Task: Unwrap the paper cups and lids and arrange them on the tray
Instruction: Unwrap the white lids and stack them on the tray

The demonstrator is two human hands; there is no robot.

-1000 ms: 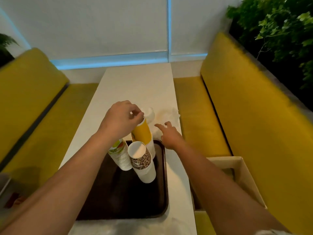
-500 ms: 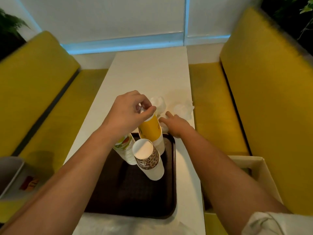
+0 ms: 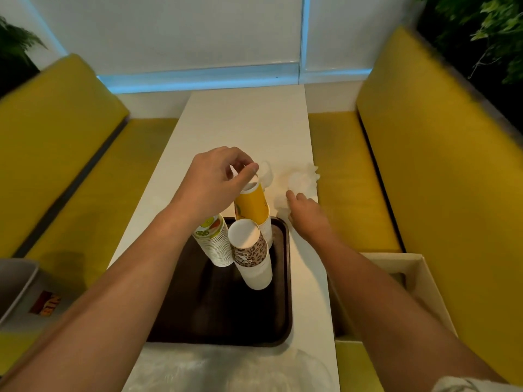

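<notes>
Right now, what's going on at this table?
A person is sorting paper cups at a white table. Three stacks stand at the far end of a dark tray: a yellow stack, a fruit-print stack and a leopard-print stack. The left hand pinches the top rim of the yellow stack. The right hand, fingers out, reaches toward crumpled clear wrapping on the table beyond the tray; whether it touches is unclear.

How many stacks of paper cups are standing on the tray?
3: the yellow stack at the far edge of the tray, the fruit-print stack to its left, the leopard-print stack nearest the camera. More may be hidden.
</notes>
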